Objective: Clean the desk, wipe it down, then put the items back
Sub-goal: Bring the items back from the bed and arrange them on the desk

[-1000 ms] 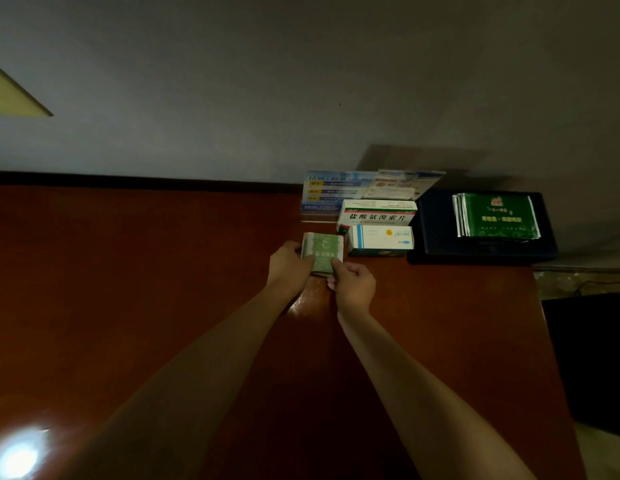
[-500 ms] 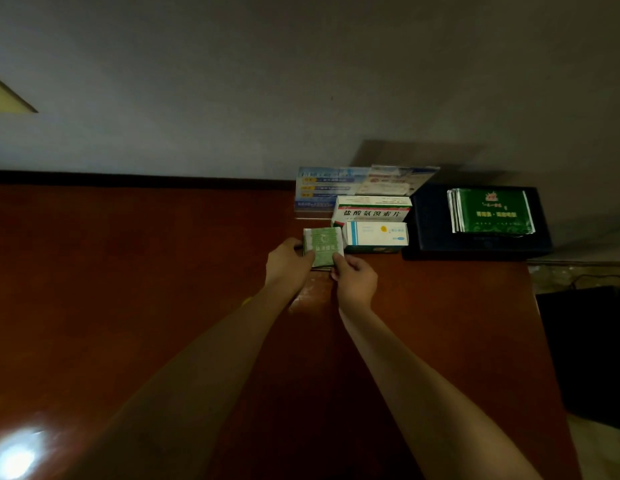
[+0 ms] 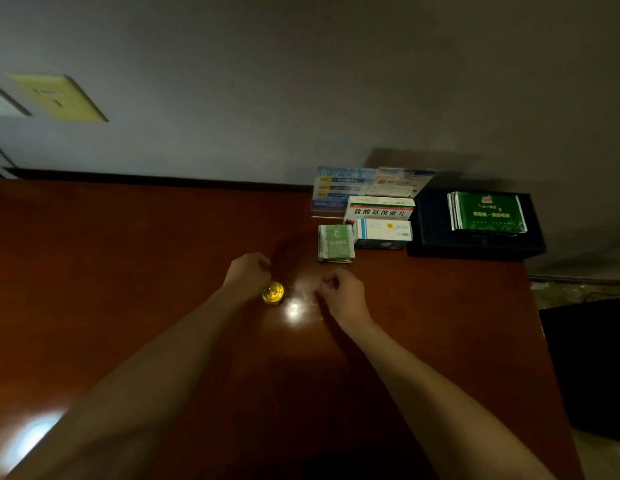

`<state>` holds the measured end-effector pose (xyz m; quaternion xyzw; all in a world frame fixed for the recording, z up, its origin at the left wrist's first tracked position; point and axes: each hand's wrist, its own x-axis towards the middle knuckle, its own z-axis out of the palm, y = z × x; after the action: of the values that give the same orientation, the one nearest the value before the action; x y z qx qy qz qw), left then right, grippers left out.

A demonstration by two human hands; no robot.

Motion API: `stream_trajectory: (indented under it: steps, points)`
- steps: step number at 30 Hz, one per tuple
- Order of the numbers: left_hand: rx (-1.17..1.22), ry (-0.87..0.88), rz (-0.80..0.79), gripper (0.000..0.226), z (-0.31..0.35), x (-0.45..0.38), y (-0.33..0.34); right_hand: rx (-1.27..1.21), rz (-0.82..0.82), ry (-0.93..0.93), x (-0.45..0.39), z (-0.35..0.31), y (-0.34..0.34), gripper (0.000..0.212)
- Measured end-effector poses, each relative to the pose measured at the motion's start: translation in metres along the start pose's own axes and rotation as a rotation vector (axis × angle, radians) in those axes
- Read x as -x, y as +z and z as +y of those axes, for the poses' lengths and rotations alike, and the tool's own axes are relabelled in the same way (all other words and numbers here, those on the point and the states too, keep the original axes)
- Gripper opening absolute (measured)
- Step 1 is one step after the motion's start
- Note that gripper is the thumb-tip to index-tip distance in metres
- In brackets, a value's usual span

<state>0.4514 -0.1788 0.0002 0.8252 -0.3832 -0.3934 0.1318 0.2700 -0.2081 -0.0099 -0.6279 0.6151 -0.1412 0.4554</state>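
A stack of green sachets (image 3: 335,243) lies on the reddish-brown desk (image 3: 128,271), beside two white medicine boxes (image 3: 380,221). My left hand (image 3: 247,273) hovers over the desk with curled fingers, empty, just above a small round gold tin (image 3: 273,292). My right hand (image 3: 341,294) is a little to the right, also loosely curled with nothing in it. Both hands are apart from the sachets.
Leaflets in a clear stand (image 3: 357,188) lean on the wall behind the boxes. A dark blue flat box (image 3: 433,233) at the back right carries green packets (image 3: 487,211). The desk's right edge drops to a dark object (image 3: 592,368) on the floor.
Both hands let go of the green sachet stack, which now lies by the boxes, and drew back toward me. The gold tin has come into sight under my left hand.
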Motion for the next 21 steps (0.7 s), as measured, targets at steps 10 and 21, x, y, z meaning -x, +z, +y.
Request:
stream_trajectory:
  steps: [10,21]
  points:
    - [-0.116,0.143,-0.113,0.054,-0.021,0.034,0.016,0.294,-0.171,-0.056,0.022,0.008,0.016,0.015]
    - [0.005,0.140,0.027,0.049,0.018,-0.007,0.024,0.483,-0.134,-0.119,-0.014,0.015,-0.017,0.014]
